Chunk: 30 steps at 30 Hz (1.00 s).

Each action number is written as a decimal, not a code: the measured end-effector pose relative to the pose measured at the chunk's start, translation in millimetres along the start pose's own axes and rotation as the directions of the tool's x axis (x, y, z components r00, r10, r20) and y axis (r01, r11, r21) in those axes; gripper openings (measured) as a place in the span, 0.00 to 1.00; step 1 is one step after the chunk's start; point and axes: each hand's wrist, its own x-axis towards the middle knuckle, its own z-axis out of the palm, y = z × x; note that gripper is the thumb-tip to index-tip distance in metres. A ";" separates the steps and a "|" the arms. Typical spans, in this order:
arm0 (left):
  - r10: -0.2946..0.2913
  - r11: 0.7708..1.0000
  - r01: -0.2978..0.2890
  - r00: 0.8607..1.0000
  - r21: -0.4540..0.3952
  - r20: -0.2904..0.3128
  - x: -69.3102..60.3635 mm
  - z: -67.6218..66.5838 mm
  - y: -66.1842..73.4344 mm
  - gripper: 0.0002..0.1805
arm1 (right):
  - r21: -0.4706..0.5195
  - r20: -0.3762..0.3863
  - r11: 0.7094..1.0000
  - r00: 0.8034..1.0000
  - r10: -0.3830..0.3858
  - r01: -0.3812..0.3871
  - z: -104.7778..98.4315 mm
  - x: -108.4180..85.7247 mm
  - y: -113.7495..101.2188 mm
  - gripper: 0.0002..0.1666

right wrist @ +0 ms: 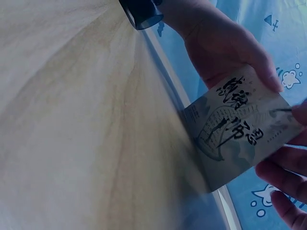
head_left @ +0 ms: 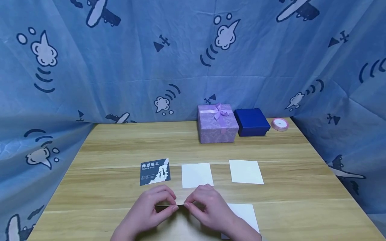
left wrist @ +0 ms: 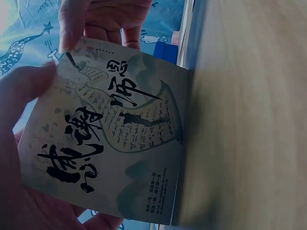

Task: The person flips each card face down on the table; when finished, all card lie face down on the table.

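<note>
Both hands hold a printed card (head_left: pixel 180 205) on edge, low in the middle of the head view, where only its thin top edge shows. The left hand (head_left: pixel 147 209) pinches it between thumb and fingers, and the right hand (head_left: pixel 209 207) pinches it close beside. Black brush lettering and a drawn scroll cover the card face (left wrist: pixel 120 124) in the left wrist view. The card (right wrist: pixel 235 129) has its lower edge at the tabletop in the right wrist view. Beyond the hands lie a dark "THANK YOU" card (head_left: pixel 150 175) and a white card (head_left: pixel 197 175).
Another white card (head_left: pixel 246 171) lies to the right, and one more (head_left: pixel 245 214) is partly under the right forearm. A purple gift box (head_left: pixel 217 129), a blue box (head_left: pixel 253 124) and a pink ribbon roll (head_left: pixel 279 124) stand at the table's back edge, before a blue patterned cloth (head_left: pixel 135 60).
</note>
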 end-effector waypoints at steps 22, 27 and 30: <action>-0.052 0.997 0.058 0.994 -0.057 0.098 -0.2 0.4 -0.5 0.07 | 0.012 0.327 0.981 0.928 0.178 -0.192 -0.7 -6.8 -5.8 0.15; -0.050 0.997 0.057 0.993 -0.057 0.112 -0.7 0.4 -0.4 0.05 | -0.003 0.330 0.980 0.925 0.190 -0.200 -1.0 -6.7 -5.5 0.16; -0.077 0.995 0.084 0.988 -0.050 0.135 -1.3 -0.8 -0.4 0.04 | -0.006 0.337 0.980 0.922 0.190 -0.200 -1.3 -6.4 -4.8 0.16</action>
